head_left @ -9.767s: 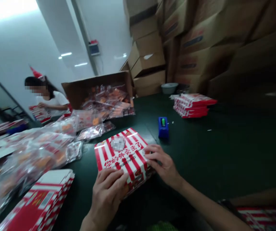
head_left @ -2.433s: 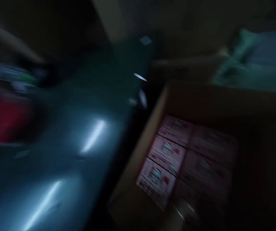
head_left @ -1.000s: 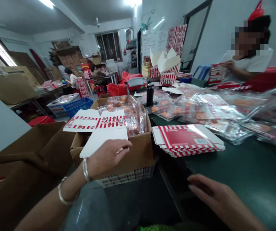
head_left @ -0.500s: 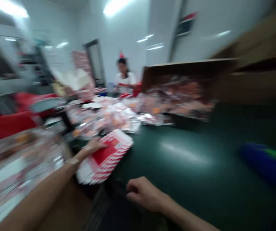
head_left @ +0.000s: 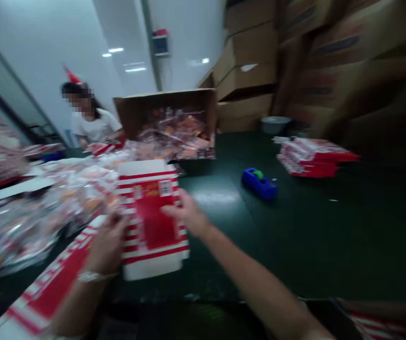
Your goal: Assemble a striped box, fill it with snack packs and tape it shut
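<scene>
White walls (head_left: 36, 61) close in a room where a dark green worktable (head_left: 295, 245) runs across your view. At the far left, a co-worker (head_left: 91, 125) in a white T-shirt and a red pointed hat sits behind the table, hands low and hard to make out among red-and-white pieces. Nearer you on that side, a heap of clear plastic bags (head_left: 64, 203) of orange food spreads over the table, and a stack of flat red-and-white carton blanks (head_left: 48, 297) lies along the bottom edge, blurred.

Your left hand (head_left: 107, 243), with a bracelet (head_left: 94, 277) at the wrist, sits at the left edge of a flat red-and-white striped carton blank (head_left: 149, 226). Its fingers are curled, but blur hides whether they pinch the card. The blank is raised and tilted just above the table, between your hands. Your right hand (head_left: 186, 212) reaches in from the right, fingers extended and laid on the blank's red panel, not pinching.

Beyond it stands an open cardboard carton (head_left: 167, 101) full of more bags. To the right are a blue tape dispenser (head_left: 259, 184), a stack of red boxes (head_left: 316, 158), a grey basin (head_left: 275, 124) and piled brown cartons (head_left: 248, 61).
</scene>
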Demonstrator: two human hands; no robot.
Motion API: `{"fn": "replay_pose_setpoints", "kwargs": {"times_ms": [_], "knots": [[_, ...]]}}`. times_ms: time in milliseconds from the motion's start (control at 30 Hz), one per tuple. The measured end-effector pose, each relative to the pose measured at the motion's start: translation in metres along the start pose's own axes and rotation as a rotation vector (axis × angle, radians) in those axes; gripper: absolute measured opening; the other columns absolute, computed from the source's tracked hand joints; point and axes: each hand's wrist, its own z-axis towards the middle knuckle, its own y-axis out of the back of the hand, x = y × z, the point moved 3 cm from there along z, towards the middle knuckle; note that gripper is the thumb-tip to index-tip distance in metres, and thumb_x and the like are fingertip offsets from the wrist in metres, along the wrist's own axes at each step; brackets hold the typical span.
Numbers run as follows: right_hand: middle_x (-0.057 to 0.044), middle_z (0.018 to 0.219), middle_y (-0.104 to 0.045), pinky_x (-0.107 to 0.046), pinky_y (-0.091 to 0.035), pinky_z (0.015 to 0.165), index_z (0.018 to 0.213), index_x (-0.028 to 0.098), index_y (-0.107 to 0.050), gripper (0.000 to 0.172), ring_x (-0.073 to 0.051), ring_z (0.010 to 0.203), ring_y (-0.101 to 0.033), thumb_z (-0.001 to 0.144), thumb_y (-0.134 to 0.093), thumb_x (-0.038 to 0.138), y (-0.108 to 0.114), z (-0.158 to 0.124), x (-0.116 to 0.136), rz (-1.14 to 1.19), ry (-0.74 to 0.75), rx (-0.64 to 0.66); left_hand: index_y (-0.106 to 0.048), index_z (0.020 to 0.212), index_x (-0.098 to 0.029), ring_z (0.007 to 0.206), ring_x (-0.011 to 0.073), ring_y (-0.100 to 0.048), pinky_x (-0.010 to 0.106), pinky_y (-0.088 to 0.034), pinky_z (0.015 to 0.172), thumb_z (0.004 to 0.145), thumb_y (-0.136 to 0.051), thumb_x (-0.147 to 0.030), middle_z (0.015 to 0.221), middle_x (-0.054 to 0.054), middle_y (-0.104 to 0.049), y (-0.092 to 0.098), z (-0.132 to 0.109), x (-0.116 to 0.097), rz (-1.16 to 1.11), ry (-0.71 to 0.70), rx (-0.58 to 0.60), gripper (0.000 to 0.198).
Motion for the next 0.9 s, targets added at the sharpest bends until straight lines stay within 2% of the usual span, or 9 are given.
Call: {"fn": "replay_pose_setpoints", "kwargs": {"times_ms": [67,100,200,333,433,533,667,800,900], "knots": [[-0.009,0.105,-0.066,-0.033,-0.053,0.073,0.108,0.015,-0.053,0.036,-0.022,0.088,-0.065,0.080,-0.059,0.037,0.039,-0.011,0.009,-0.080,-0.010,0.013,-0.061,0.108,-0.007,0.082,0.0194,-0.067,0.037,-0.055,0.079,0.090,-0.052,-0.035,0.094,0.008,-0.069,0.034,-0.033,-0.007,0.106,0.027,-0.120,0.035],[-0.007,0.102,-0.067,-0.031,-0.052,0.071,0.105,0.016,-0.055,0.030,-0.020,0.085,-0.065,0.083,-0.056,0.036,0.054,-0.021,0.014,-0.242,0.004,0.062,-0.060,0.112,-0.007,0.087,0.0214,-0.067,0.039,-0.054,0.082,0.088,-0.053,-0.032,0.098,0.011,-0.069,0.039,-0.047,-0.015,0.174,0.014,-0.185,0.036],[-0.004,0.091,-0.067,-0.028,-0.048,0.070,0.092,0.016,-0.061,0.015,-0.018,0.080,-0.063,0.082,-0.059,0.027,0.083,-0.067,0.030,-0.478,0.019,0.193,-0.052,0.127,-0.014,0.114,0.0270,-0.056,0.045,-0.045,0.099,0.083,-0.055,-0.025,0.125,0.016,-0.058,0.015,-0.081,-0.042,0.303,-0.080,-0.288,0.045],[-0.001,0.082,-0.066,-0.023,-0.043,0.066,0.086,0.016,-0.060,0.005,-0.013,0.073,-0.058,0.084,-0.055,0.019,0.088,-0.125,0.043,-0.713,0.040,0.339,-0.046,0.132,-0.013,0.116,0.0300,-0.055,0.047,-0.043,0.101,0.078,-0.060,-0.031,0.125,0.016,-0.058,-0.038,-0.105,-0.061,0.094,0.046,-0.065,0.059],[-0.003,0.084,-0.065,-0.023,-0.040,0.064,0.093,0.017,-0.058,0.009,-0.013,0.072,-0.057,0.089,-0.050,0.019,0.092,-0.143,0.051,-0.910,0.046,0.399,-0.062,0.110,-0.013,0.091,0.0258,-0.065,0.039,-0.052,0.085,0.076,-0.063,-0.038,0.100,0.010,-0.070,-0.048,-0.111,-0.063,-0.200,0.207,0.254,0.042],[-0.003,0.078,-0.063,-0.024,-0.037,0.058,0.101,0.018,-0.057,0.015,-0.015,0.067,-0.054,0.090,-0.049,0.025,0.093,-0.134,0.062,-1.083,0.033,0.475,-0.069,0.099,-0.015,0.090,0.0239,-0.065,0.034,-0.051,0.086,0.077,-0.066,-0.040,0.097,0.007,-0.072,-0.031,-0.106,-0.063,-0.383,0.254,0.417,0.033],[-0.007,0.095,-0.062,-0.027,-0.041,0.065,0.116,0.021,-0.053,0.027,-0.018,0.079,-0.057,0.092,-0.047,0.030,0.085,-0.098,0.060,-1.153,0.065,0.614,-0.070,0.107,-0.018,0.104,0.0268,-0.061,0.037,-0.043,0.100,0.078,-0.069,-0.039,0.107,0.007,-0.070,-0.014,-0.091,-0.040,-0.411,0.303,0.379,0.036],[-0.011,0.124,-0.053,-0.039,-0.044,0.081,0.139,0.030,-0.036,0.051,-0.027,0.103,-0.056,0.092,-0.047,0.045,0.087,-0.067,0.019,-1.060,-0.083,0.757,-0.071,0.103,-0.014,0.098,0.0293,-0.063,0.040,-0.046,0.095,0.076,-0.068,-0.048,0.098,0.009,-0.072,-0.027,-0.090,0.006,-0.405,0.506,0.451,0.044],[-0.010,0.129,-0.053,-0.044,-0.043,0.087,0.143,0.034,-0.033,0.050,-0.029,0.110,-0.054,0.094,-0.043,0.035,0.097,-0.053,-0.003,-0.983,-0.214,0.814,-0.072,0.099,-0.014,0.092,0.0273,-0.064,0.036,-0.049,0.088,0.075,-0.069,-0.051,0.096,0.008,-0.072,-0.036,-0.090,0.023,-0.388,0.579,0.578,0.044]]}}
